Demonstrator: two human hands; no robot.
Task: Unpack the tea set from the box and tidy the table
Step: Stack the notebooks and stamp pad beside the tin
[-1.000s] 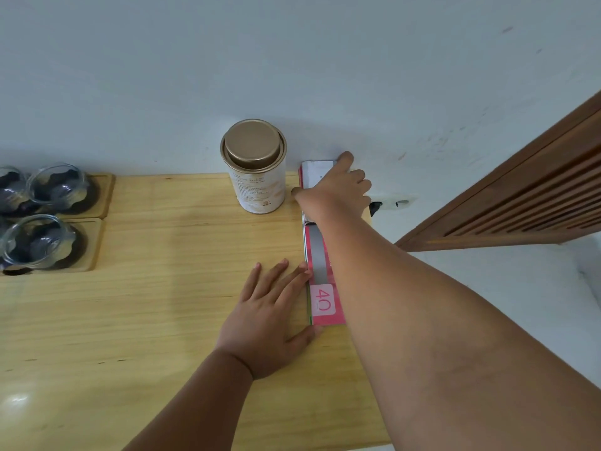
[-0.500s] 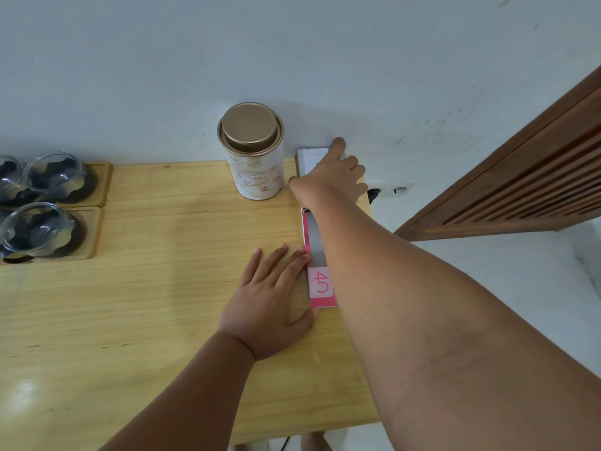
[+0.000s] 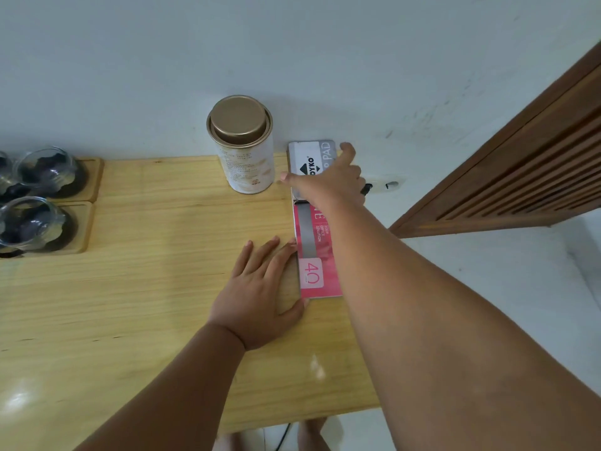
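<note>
Shifted wallward, pad [image 3: 317, 252] hugs table [image 3: 146, 288] edge — hands flat.

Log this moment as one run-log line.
left hand: flat on table, against pad edge | right hand: on pink pad | tea tin: upright beside pad

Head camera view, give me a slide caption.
Both hands square a pink notepad beside the tea tin.

Both forearms bare to frame edge; no sleeves, watch, rings or bands visible. Left hand [image 3: 260, 297] and right hand [image 3: 328, 182]: short nails, unpainted. Bare feet [image 3: 310, 434] visible below near table edge.
</note>
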